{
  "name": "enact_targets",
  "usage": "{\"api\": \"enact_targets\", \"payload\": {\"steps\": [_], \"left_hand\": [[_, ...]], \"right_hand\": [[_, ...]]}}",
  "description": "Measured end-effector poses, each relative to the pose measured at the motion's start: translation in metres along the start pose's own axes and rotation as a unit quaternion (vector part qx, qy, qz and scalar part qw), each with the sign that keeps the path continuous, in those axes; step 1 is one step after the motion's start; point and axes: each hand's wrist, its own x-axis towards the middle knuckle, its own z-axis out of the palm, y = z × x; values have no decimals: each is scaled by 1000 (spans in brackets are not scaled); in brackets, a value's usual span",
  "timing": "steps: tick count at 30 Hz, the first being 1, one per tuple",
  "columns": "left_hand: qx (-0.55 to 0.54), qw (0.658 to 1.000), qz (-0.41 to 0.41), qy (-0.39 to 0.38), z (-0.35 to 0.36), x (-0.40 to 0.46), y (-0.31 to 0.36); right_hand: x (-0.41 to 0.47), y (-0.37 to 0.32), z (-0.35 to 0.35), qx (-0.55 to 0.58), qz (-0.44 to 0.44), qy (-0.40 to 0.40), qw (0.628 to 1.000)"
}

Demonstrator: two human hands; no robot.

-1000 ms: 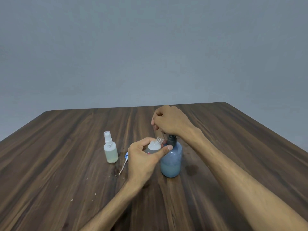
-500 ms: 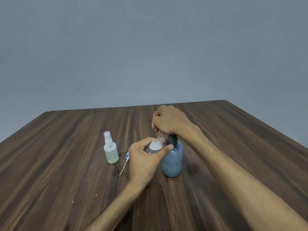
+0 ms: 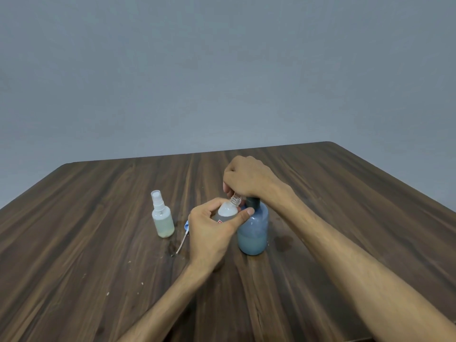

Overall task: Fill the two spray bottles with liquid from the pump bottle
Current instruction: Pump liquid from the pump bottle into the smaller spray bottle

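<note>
A blue pump bottle (image 3: 253,230), partly full of pale liquid, stands mid-table. My right hand (image 3: 246,178) sits curled on top of its dark pump head, hiding the spout. My left hand (image 3: 212,228) grips a small clear spray bottle (image 3: 228,209) with a red-marked label, its cap off and its open threaded neck tilted up under the right hand's fingers. A second spray bottle (image 3: 161,215), capped and holding yellowish liquid, stands upright to the left. The removed blue spray head with its dip tube (image 3: 183,236) lies on the table between them.
The dark wooden table (image 3: 98,243) stretches wide on all sides, with a small wet patch (image 3: 283,241) right of the pump bottle and a few pale specks near the front left. A plain grey wall is behind.
The view has shifted slightly. Both hands stay where they were, the open bottle neck held under the pump.
</note>
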Motion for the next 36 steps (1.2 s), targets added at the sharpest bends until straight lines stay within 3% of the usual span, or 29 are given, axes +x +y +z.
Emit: {"api": "enact_targets", "payload": {"steps": [16,21,36], "left_hand": [[-25,1000,-7,0,1,-2,2],[-27,1000,-2,4,1,-2,1],[-24,1000,-6,2,1,-2,1]], "right_hand": [[-2,1,2,-4,-1,-3,1000],[0,-1,-4,1,-13,30,999],[1,2,1,-6,-11,9,1000]]}}
